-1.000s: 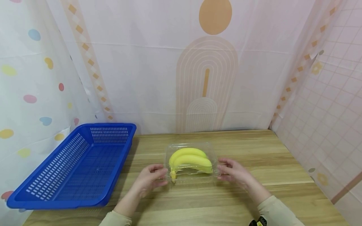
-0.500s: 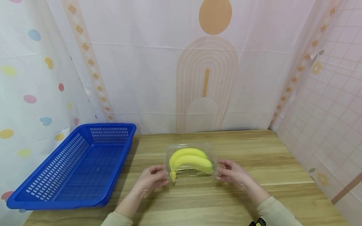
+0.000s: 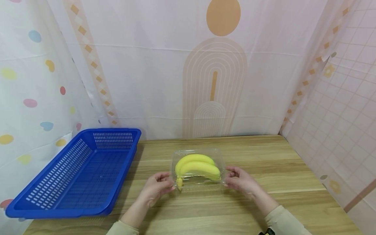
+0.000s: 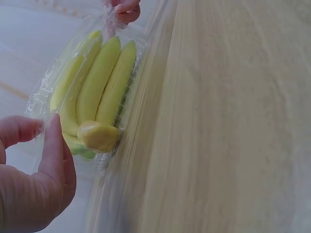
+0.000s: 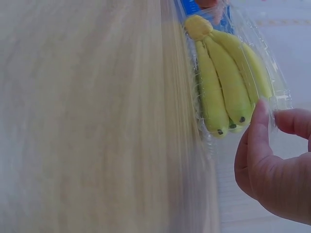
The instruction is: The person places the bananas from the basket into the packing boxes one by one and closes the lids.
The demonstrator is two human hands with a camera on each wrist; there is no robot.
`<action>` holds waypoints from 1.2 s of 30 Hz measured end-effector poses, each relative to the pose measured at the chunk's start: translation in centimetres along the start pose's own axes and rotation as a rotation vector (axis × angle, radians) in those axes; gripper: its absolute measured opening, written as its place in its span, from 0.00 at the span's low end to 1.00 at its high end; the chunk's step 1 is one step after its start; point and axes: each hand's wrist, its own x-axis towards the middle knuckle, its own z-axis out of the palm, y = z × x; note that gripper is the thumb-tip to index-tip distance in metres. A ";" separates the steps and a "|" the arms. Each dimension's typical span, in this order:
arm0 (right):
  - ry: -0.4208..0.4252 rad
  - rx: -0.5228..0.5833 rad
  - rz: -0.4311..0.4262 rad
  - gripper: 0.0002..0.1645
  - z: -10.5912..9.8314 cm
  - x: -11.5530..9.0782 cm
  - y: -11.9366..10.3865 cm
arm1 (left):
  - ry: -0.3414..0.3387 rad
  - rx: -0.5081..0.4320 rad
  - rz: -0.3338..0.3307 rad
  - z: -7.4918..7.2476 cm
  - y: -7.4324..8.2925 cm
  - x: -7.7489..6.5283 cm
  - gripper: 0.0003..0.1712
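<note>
A clear plastic clamshell box (image 3: pixel 202 188) stands on the table with a bunch of yellow bananas (image 3: pixel 200 167) inside. Its lid lies over the fruit. My left hand (image 3: pixel 157 187) pinches the box's left side near the front corner; in the left wrist view, the thumb and fingers of that left hand (image 4: pixel 41 179) meet at the clear edge. On the opposite side, my right hand (image 3: pixel 242 182) pinches the box's right edge, and the right wrist view shows this right hand (image 5: pixel 272 162) beside the banana tips. Whether the lid is latched cannot be seen.
A blue plastic basket (image 3: pixel 117 192) with slotted walls stands at the left of the wooden table (image 3: pixel 264 153). Patterned curtains (image 3: pixel 155 81) hang behind the table and along both sides.
The fingers of both hands have drawn in slightly at the box's edges. Box and bananas stay in nearly the same place.
</note>
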 end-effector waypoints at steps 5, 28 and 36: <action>0.026 -0.001 -0.008 0.38 0.2 0.0 0.2 | 0.026 0.003 -0.006 0.2 0.0 0.1 0.31; 0.087 -0.014 -0.027 0.36 0.8 0.1 0.4 | 0.077 -0.023 -0.024 0.6 -0.1 0.2 0.30; 0.126 -0.034 -0.011 0.35 1.1 0.2 0.3 | 0.083 -0.018 -0.019 0.6 -0.2 0.3 0.30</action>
